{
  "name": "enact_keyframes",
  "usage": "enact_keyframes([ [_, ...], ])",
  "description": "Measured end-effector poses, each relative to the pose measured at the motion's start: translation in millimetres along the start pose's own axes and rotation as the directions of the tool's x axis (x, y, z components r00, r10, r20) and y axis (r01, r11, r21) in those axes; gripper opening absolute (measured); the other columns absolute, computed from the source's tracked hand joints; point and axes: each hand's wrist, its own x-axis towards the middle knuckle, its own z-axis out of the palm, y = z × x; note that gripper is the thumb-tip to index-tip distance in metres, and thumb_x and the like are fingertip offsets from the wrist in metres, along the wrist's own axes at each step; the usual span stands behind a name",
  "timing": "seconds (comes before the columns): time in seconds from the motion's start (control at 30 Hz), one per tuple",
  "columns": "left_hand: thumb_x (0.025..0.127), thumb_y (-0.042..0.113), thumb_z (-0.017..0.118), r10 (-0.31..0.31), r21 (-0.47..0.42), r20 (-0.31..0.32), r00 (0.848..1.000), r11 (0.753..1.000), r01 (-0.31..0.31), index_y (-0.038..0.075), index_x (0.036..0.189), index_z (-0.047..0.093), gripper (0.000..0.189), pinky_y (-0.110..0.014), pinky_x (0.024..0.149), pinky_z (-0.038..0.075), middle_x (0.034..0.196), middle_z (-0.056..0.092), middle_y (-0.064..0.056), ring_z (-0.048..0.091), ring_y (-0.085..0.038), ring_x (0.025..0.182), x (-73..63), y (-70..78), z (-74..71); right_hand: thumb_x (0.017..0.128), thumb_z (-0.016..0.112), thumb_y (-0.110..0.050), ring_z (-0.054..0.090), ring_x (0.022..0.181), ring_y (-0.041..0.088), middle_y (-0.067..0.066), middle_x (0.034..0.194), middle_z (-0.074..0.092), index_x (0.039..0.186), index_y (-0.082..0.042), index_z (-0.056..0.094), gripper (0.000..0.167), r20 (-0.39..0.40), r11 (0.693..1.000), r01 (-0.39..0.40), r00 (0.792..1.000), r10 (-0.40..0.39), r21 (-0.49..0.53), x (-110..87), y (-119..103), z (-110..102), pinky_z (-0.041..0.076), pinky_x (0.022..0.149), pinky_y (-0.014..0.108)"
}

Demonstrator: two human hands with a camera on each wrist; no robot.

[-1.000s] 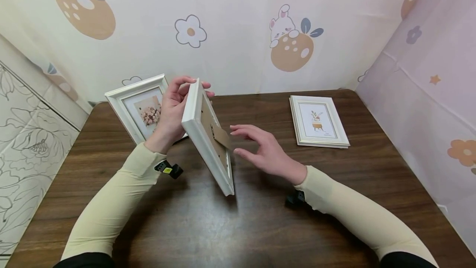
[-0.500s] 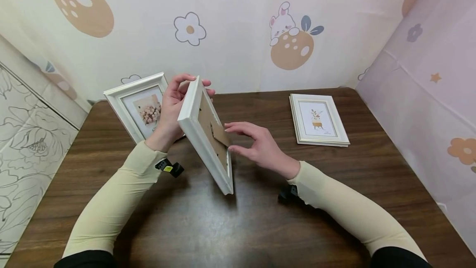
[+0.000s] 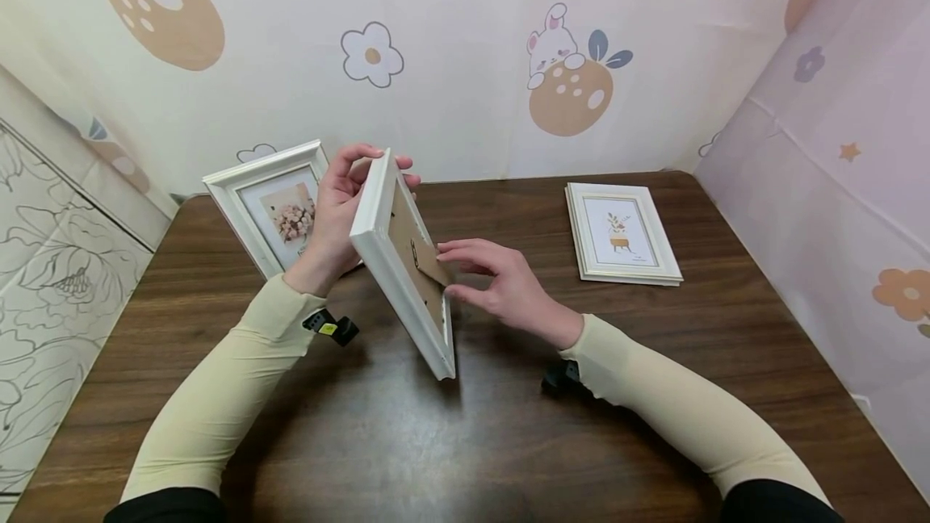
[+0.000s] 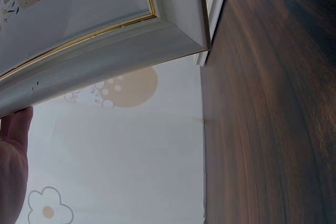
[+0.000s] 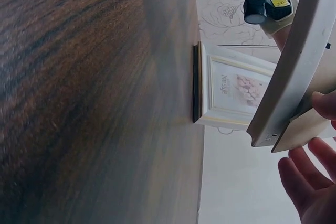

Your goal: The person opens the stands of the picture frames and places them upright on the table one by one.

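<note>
My left hand (image 3: 336,216) grips a white picture frame (image 3: 403,301) by its upper edge, holding it tilted with its brown back towards the right. In the left wrist view the frame's front (image 4: 121,45) shows a gold inner line and part of a potted-plant print. On the back, a brown stand leg (image 3: 432,265) sticks out at an angle. My right hand (image 3: 501,285) pinches this leg near its free end. The right wrist view has the thumb on one face of the leg (image 5: 299,132) and fingers at the other. The frame's lower corner hangs close over the table.
Behind my left hand stands another white frame (image 3: 279,216) with a flower picture, leaning back. Stacked white frames (image 3: 621,236) lie at the back right of the dark wooden table (image 3: 465,458). A patterned curtain (image 3: 465,103) runs along the back and sides.
My right hand has moved left, from beside the stand leg to pinching it. The held frame has shifted slightly left; my left hand keeps its grip.
</note>
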Motion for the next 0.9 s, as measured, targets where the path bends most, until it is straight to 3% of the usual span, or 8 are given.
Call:
enact_keyframes([
  [0.3,0.100,-0.014,0.041,0.004,-0.015,-0.005,1.000,1.000,-0.004,0.016,0.115,0.061,0.039,-0.044,0.087,0.054,0.118,0.067,-0.021,0.069,-0.034,0.101,-1.4,-0.6,-3.5,0.077,0.077,0.015,0.063,0.110,0.034,0.027,0.121,0.062,0.112,0.010,0.067,0.036,-0.005,0.998,-0.002,1.000,0.002,0.070,5.7,-35.2,-5.5,0.056,0.084,0.050],
  [0.6,0.101,-0.011,0.042,-0.012,0.008,0.004,1.000,1.000,0.012,0.017,0.115,0.060,0.036,-0.041,0.086,0.054,0.118,0.067,-0.019,0.069,-0.033,0.100,-1.5,1.9,-4.5,0.075,0.077,0.015,0.064,0.106,0.032,0.026,0.118,0.063,0.110,0.009,0.068,0.037,-0.025,0.998,0.064,0.998,-0.064,-0.014,6.1,-34.6,-8.0,0.057,0.080,0.051],
  [0.9,0.101,-0.013,0.040,-0.010,0.031,0.013,1.000,0.999,0.009,0.017,0.115,0.060,0.039,-0.039,0.086,0.054,0.116,0.068,-0.018,0.070,-0.031,0.098,-1.9,0.2,-8.6,0.075,0.078,0.013,0.064,0.104,0.029,0.022,0.117,0.064,0.109,0.006,0.070,0.035,-0.028,0.996,0.066,0.997,-0.068,-0.057,5.1,-35.6,-11.9,0.056,0.077,0.052],
])
